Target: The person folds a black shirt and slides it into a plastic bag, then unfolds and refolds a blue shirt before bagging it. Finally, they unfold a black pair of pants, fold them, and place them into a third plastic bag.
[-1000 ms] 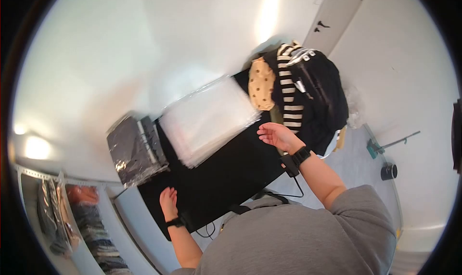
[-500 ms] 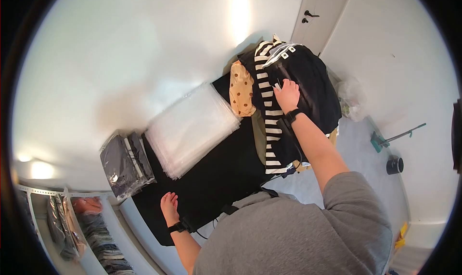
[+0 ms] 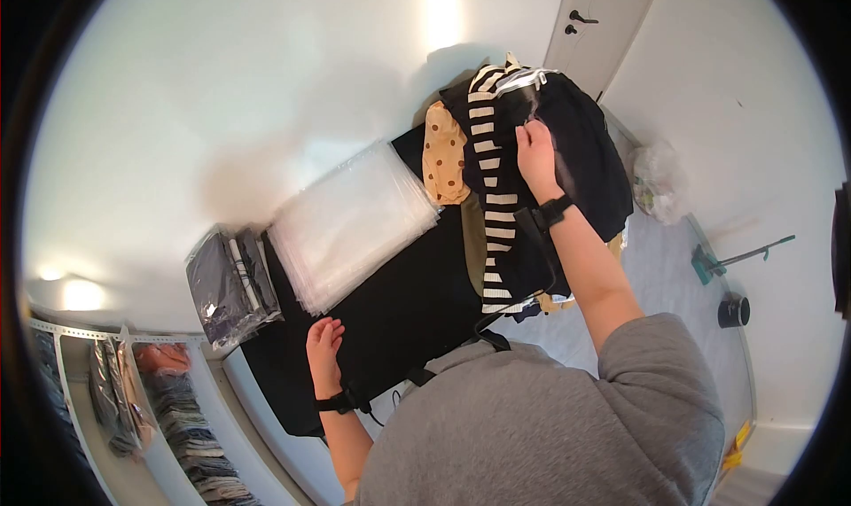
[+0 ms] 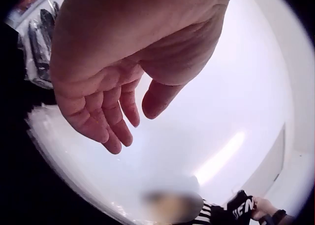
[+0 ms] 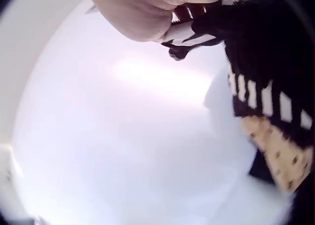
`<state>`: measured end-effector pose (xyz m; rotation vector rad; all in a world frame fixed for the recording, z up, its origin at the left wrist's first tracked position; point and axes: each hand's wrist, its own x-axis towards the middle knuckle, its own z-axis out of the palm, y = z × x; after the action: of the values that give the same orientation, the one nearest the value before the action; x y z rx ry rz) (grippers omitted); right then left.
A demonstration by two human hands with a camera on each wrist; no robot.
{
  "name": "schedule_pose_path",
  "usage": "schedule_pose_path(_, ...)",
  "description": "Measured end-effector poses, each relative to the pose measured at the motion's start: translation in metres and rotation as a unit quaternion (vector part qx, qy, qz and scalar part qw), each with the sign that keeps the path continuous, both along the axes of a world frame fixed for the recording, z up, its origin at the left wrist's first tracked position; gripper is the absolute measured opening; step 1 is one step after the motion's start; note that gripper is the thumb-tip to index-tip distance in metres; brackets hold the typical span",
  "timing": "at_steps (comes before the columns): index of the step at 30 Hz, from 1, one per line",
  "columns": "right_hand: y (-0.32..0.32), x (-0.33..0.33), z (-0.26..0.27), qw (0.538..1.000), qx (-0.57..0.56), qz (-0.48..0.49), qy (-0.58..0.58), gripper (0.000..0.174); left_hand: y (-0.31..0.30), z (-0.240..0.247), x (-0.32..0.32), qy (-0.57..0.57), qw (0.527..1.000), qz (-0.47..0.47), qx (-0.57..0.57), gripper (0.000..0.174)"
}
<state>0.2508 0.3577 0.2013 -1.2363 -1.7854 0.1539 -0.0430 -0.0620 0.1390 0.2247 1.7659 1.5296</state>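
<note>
My right hand (image 3: 537,159) pinches a black garment (image 3: 592,147) with white print on top of the clothes pile, at the far right of the table. In the right wrist view, part of the raised cloth (image 5: 202,36) hangs from the fingers with a patch of white print. White letters show on the garment (image 4: 241,207) in the left wrist view. My left hand (image 3: 324,354) holds nothing; its fingers are loosely bent beside the near corner of a stack of clear plastic bags (image 3: 355,227).
A black-and-white striped garment (image 3: 498,218) and a tan dotted one (image 3: 445,160) lie in the pile. Bagged dark clothes (image 3: 222,289) sit at the table's left end. Shelves with folded clothes (image 3: 191,417) stand at lower left. A dustpan (image 3: 707,265) is on the floor.
My right hand went from over the table to the pile, took hold of the black garment and lifted part of it. The left hand shifted slightly toward the plastic bags.
</note>
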Motion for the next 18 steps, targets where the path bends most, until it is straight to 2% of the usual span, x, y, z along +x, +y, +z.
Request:
schedule_pose_path(1,-0.011,0.002,0.017,0.986,-0.070,0.084,0.128,0.016,0.007,0.010,0.003,0.015,0.999,-0.031,0.025,0.019)
schedule_pose_path(2,-0.039,-0.006,0.041,0.962,-0.064,0.104,0.242,0.018,0.015,0.021,0.006,0.030,0.996,-0.063,0.051,0.021)
schedule_pose_path(3,-0.065,-0.011,0.060,0.963,-0.061,0.103,0.243,0.018,0.022,0.034,0.010,0.031,0.996,-0.065,0.054,0.021)
schedule_pose_path(5,-0.118,-0.022,0.091,0.935,-0.029,0.183,0.303,0.020,0.036,0.062,0.021,0.056,0.978,-0.147,0.138,0.028)
schedule_pose_path(7,-0.182,-0.039,0.112,0.938,-0.037,0.213,0.273,0.016,0.043,0.090,0.030,0.067,0.956,-0.207,0.195,0.037)
schedule_pose_path(8,-0.212,-0.046,0.115,0.937,-0.039,0.252,0.239,0.014,0.042,0.101,0.034,0.062,0.958,-0.206,0.190,0.037)
schedule_pose_path(10,-0.260,-0.066,0.104,0.916,-0.057,0.354,0.182,0.011,0.035,0.112,0.037,-0.069,0.892,-0.253,0.368,0.040)
schedule_pose_path(11,-0.279,-0.077,0.091,0.892,-0.072,0.415,0.161,0.010,0.029,0.109,0.034,-0.074,0.896,-0.248,0.361,0.040)
schedule_pose_path(13,-0.315,-0.098,0.058,0.803,-0.183,0.560,0.095,0.009,0.011,0.091,0.025,-0.221,0.890,-0.241,0.317,0.043)
schedule_pose_path(14,-0.329,-0.105,0.041,0.763,-0.236,0.602,-0.013,0.010,-0.002,0.058,0.010,-0.147,0.943,-0.234,0.183,0.041)
schedule_pose_path(15,-0.343,-0.111,0.024,0.707,-0.284,0.637,-0.120,0.011,-0.008,0.066,0.017,-0.086,0.962,-0.237,0.109,0.034)
schedule_pose_path(17,-0.357,-0.108,-0.022,0.666,-0.257,0.670,-0.203,0.018,-0.032,0.000,-0.005,-0.062,0.968,-0.243,-0.030,0.033)
schedule_pose_path(18,-0.358,-0.107,-0.022,0.649,-0.342,0.649,-0.201,0.019,-0.048,-0.031,-0.010,-0.070,0.969,-0.235,-0.037,0.033)
